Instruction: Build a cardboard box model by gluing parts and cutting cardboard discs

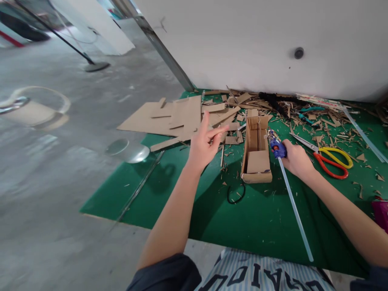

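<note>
- Across the left side and along the bottom of the frame: one stretch of grey floor (45, 226).
- Along the top, centre to right: one white panel (248, 36) with one dark round fitting (298, 53).
- From lower left out to the right edge: one green tabletop (230, 226), strewn at upper right with cardboard scraps (325, 125), too many to count.
- Just left of centre: several overlapping cardboard sheets (184, 113), exact number unclear.
- Right of centre, mid-height: one open-topped cardboard box (257, 178), resting on the green, with one flat piece (258, 161) inside at the near end.
- At centre, left of the box: left hand (202, 145), fingers outstretched, nothing seen in grasp.
- Right of the box: right hand (295, 159), wrapped around one blue glue gun (278, 148), tip beside the upper right wall; contact impossible to tell. Probably a gluing step; next move calls for steady aim, with left fingers clear of any heat.
- Lower right: one glue stick (295, 210), jutting from the gun's rear.
- Farther right: one pair of scissors (317, 150), red and yellow handles.
- Left of centre: one clear cup-like container (127, 150).
- Below the box: one black loop (233, 202).
</note>
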Demonstrator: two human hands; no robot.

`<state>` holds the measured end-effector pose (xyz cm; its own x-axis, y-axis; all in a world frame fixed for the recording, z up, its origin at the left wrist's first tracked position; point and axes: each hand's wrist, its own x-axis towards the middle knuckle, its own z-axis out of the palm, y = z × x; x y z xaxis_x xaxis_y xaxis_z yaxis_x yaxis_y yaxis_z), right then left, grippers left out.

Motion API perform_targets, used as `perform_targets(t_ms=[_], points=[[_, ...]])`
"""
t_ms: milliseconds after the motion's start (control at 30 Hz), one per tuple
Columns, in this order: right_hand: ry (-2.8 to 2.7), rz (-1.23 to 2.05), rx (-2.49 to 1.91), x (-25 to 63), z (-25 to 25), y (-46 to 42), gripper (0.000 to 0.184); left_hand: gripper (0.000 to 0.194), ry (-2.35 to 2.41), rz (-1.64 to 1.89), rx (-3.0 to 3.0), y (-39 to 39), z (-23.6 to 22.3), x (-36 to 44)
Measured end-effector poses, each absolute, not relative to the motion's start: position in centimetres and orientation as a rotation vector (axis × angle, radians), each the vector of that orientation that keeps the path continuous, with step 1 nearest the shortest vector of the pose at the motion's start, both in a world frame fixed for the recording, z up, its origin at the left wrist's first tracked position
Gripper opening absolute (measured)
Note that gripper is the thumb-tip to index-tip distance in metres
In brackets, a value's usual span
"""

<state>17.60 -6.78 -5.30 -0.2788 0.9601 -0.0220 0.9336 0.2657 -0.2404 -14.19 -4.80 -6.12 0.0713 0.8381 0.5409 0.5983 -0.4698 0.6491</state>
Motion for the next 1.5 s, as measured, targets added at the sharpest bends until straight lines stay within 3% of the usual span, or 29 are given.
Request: perform_targets(t_ms=[200, 300, 400, 567, 933, 1133, 1500], points=[[-2.309, 0.347, -1.78, 17.8, -6.5, -6.4, 0.027, 0.044, 1.529, 1.365, 2.116, -5.8, -5.5, -13.5], [-2.23, 0.385, -1.779, 17.9, -7.0, -6.2, 0.022, 0.038, 1.643, 1.38, 2.194, -6.0, -5.5, -13.1], [-2.139, 0.406, -1.766, 18.1, -7.6, -6.0, 0.016, 0.036, 1.742, 1.297, 2.278, -5.7, -5.7, -12.9], [-2.078, 0.382, -1.718, 18.3, -8.2, -5.9, 0.023, 0.046, 1.627, 1.079, 2.335, -5.1, -6.2, -13.0], [-2.009, 0.404, -1.707, 18.3, -8.4, -5.8, 0.035, 0.052, 1.404, 1.32, 2.098, -5.5, -7.1, -11.9], [-2.04, 0.37, -1.72, 18.3, -8.6, -5.8, 0.03, 0.033, 1.514, 1.282, 1.982, -5.4, -7.0, -11.5], [-2.028, 0.369, -1.706, 18.3, -8.8, -5.9, 0.029, 0.046, 1.572, 1.108, 2.078, -4.7, -8.4, -11.6]])
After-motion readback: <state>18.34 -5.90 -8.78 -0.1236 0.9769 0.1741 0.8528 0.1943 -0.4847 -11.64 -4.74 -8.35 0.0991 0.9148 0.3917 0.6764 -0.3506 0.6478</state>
